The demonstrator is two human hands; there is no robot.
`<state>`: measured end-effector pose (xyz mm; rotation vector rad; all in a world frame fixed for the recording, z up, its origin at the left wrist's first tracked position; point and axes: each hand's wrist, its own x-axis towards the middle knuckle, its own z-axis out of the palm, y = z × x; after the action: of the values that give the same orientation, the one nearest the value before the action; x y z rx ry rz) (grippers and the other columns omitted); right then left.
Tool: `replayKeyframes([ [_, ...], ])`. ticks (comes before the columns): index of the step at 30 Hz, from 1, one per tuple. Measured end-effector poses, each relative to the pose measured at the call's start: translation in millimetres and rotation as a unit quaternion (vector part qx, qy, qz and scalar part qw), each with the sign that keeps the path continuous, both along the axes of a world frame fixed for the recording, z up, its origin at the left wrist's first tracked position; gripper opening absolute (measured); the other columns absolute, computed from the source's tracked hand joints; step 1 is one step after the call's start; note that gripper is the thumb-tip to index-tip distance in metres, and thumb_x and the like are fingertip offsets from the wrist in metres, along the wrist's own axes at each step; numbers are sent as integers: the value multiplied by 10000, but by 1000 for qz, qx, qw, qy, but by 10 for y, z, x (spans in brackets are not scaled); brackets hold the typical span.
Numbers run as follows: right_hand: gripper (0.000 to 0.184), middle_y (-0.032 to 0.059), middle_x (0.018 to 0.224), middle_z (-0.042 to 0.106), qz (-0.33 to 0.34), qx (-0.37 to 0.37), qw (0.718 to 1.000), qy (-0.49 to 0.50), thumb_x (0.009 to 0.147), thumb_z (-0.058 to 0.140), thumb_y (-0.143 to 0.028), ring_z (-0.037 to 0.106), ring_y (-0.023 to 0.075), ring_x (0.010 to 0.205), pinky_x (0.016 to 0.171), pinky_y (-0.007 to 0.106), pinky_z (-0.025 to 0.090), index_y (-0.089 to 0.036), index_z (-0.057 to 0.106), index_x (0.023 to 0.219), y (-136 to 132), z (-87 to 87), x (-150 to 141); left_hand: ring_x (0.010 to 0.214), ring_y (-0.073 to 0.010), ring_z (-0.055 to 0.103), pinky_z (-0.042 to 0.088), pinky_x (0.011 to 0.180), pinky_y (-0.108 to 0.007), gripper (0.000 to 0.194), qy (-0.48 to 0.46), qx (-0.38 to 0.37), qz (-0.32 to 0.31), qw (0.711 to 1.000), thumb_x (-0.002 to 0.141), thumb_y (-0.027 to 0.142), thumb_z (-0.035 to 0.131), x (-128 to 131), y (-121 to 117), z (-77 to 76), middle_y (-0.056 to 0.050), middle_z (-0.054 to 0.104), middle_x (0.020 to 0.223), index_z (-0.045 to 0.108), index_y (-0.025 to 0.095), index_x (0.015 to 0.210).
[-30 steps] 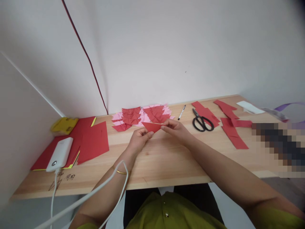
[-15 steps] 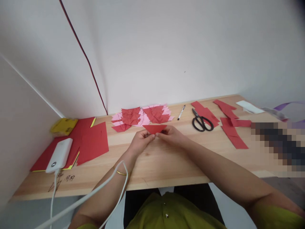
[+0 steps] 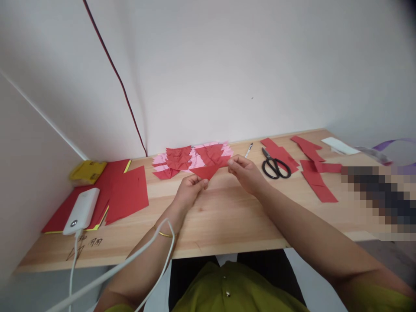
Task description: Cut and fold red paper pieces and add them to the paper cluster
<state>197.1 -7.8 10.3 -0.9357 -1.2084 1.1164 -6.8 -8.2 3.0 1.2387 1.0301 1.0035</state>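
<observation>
Both hands are over the middle of the wooden table (image 3: 221,221). My left hand (image 3: 190,190) pinches the lower corner of a folded red paper triangle (image 3: 205,171). My right hand (image 3: 246,171) pinches the triangle's upper right end, fingers pressed together, so the paper is stretched between the two hands just above the table. Right behind it lies a pile of folded red and pink paper pieces (image 3: 191,158).
Black scissors (image 3: 275,165) and a pen (image 3: 248,149) lie to the right, with red paper strips (image 3: 316,177) beyond. Red sheets (image 3: 125,195), a white power bank (image 3: 81,211) with cable and a yellow object (image 3: 87,171) sit at the left. A blurred patch covers the right edge.
My right hand has slid right and up along the red triangle to its far end, covering part of the pen. The left hand has stayed where it was.
</observation>
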Motion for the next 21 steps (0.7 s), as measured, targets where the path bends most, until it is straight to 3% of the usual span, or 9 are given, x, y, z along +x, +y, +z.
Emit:
replayKeyframes([
  [6,277,34,802,651,150,36,980,-128,774,620,-449,593,181,777,705,304,463,-185,648,855,-95,6,-180,575,-92,508,366,592,-222,224,-15,-6,-37,999,647,318,741,23,-20,-23,1,609,613,626,126,657],
  [12,284,61,858,683,122,58,971,-197,829,549,-405,621,205,809,736,323,475,-155,671,887,-97,-36,-190,582,-91,518,363,582,-216,202,-20,-9,-34,999,666,299,730,19,-9,-51,-1,620,639,643,130,736],
  [16,271,60,886,681,150,63,963,-216,848,529,-377,624,199,846,749,306,481,-161,670,932,-130,-40,-212,569,-83,505,363,583,-213,181,-48,-13,-21,999,659,277,729,43,-12,-85,9,601,609,624,131,683],
  [21,292,57,893,683,155,45,963,-216,845,527,-391,619,198,847,749,303,477,-165,676,951,-158,-18,-240,573,-88,518,383,599,-222,149,-85,-19,14,996,633,232,725,65,-27,-14,6,607,609,623,133,678],
])
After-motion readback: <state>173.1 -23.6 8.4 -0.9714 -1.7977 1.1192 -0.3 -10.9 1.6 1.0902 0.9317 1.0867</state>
